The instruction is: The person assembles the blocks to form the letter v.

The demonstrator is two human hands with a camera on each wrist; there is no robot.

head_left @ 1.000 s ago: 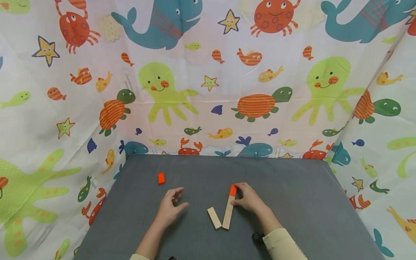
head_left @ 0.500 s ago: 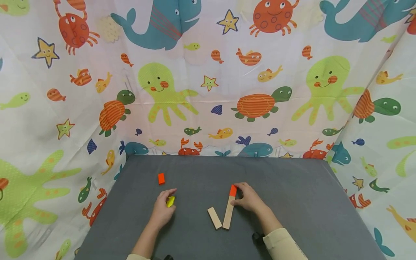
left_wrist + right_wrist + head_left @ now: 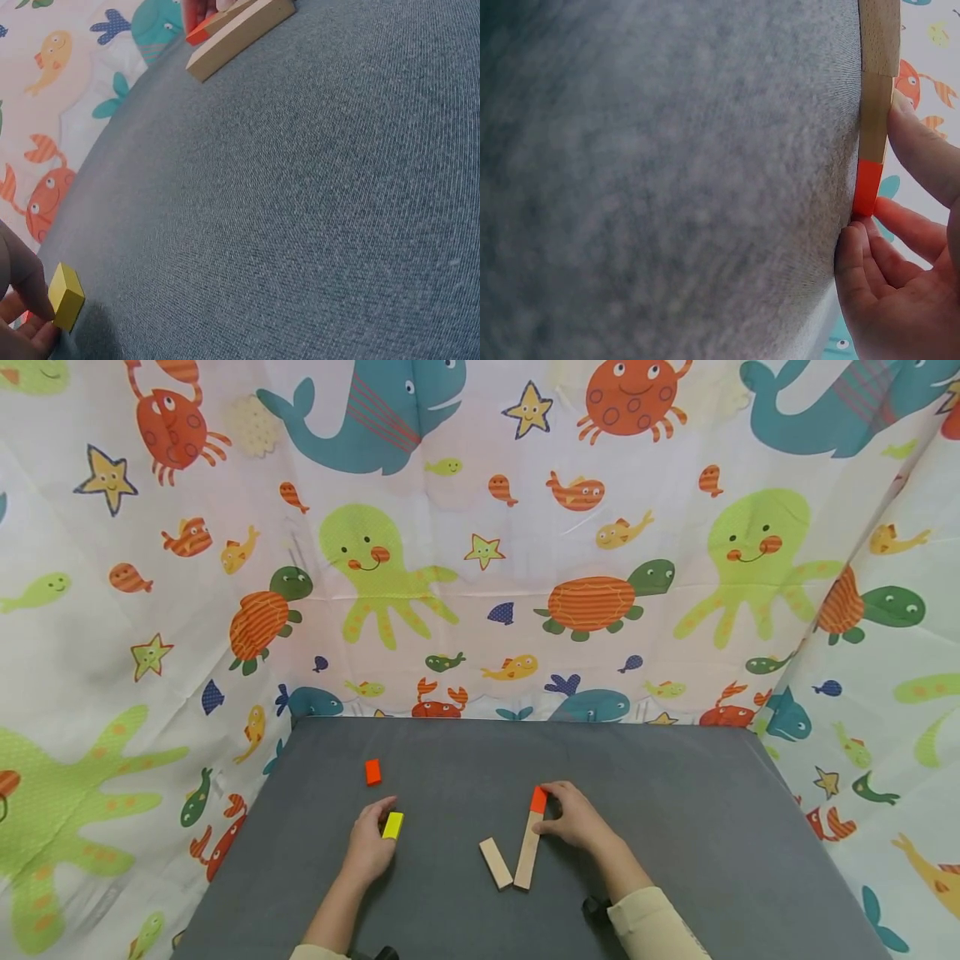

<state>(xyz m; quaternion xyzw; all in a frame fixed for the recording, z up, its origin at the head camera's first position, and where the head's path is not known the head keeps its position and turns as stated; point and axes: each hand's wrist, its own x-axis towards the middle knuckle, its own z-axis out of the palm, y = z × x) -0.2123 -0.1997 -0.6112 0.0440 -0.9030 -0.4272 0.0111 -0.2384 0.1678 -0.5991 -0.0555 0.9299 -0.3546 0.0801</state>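
A yellow block [image 3: 393,826] sits between the index finger and thumb of my left hand [image 3: 367,843], low over the grey cloth. In the left wrist view, fingertips pinch one side of the yellow block [image 3: 67,298]. Right of centre, an orange block [image 3: 537,799] lies end to end with plain wooden pieces [image 3: 528,852]; the right wrist view shows a seam in the wood [image 3: 879,45]. My right hand [image 3: 577,817] holds this row at its far end, thumb along the wood and index finger at the orange block [image 3: 867,187].
Another plain wooden block [image 3: 495,863] lies at an angle, its near end close to the row. A second orange block [image 3: 372,772] lies beyond my left hand. Grey cloth covers the table [image 3: 675,827]; a sea-animal curtain [image 3: 480,593] rises behind and at the sides.
My left hand has moved left and slightly back toward me with the yellow block, which was mostly hidden and now shows fully. The right hand and the row have stayed in place.
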